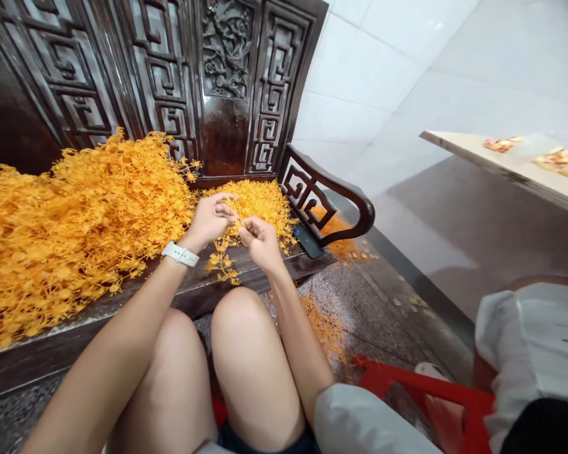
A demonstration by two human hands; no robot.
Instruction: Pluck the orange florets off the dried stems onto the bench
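Currently, the left hand (209, 221), wearing a white smartwatch (180, 254), and the right hand (260, 243) are working close together, each pinching its fingertips closed on a branching orange sprig (223, 261). The sprig is hanging down just below both grips, above the seat of a carved dark wooden bench (227, 135). A smaller orange heap (250, 202) is lying directly behind the hands, a larger orange heap (76, 221) is spreading to their left, a black phone (307, 241) is resting beside the bench armrest (341, 186), and stray orange sprigs (324, 328) are lying on the floor
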